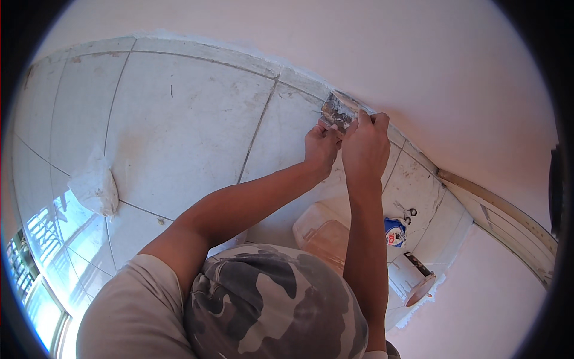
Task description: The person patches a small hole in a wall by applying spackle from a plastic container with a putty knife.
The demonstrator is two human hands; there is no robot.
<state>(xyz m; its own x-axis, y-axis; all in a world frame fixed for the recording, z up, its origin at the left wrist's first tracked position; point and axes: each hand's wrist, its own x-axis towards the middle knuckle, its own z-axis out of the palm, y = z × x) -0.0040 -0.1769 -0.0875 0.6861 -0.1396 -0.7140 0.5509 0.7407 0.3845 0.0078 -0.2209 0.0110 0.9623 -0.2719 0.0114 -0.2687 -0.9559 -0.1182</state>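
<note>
My left hand (323,148) is closed near the foot of the pink wall, its fingers pinching the lower edge of a flat, dark grey plate (336,112) smeared with whitish filler. Right beside it, my right hand (367,143) is also closed, with thumb and fingers bent together at the plate's right side. A thin pale strip (345,99) runs from those fingers along the wall's base; whether the right hand grips this strip or the plate is hard to make out. Both hands are low over the tiled floor, by the skirting tiles (302,82).
A pale plastic container (308,224) stands below my forearms. To its right lie a blue and white packet (394,232), a small metal tool (410,212) and a dark-handled item (418,264) by a round brownish piece (420,291). A white bag (98,186) sits left; a wooden frame (496,200) edges the right.
</note>
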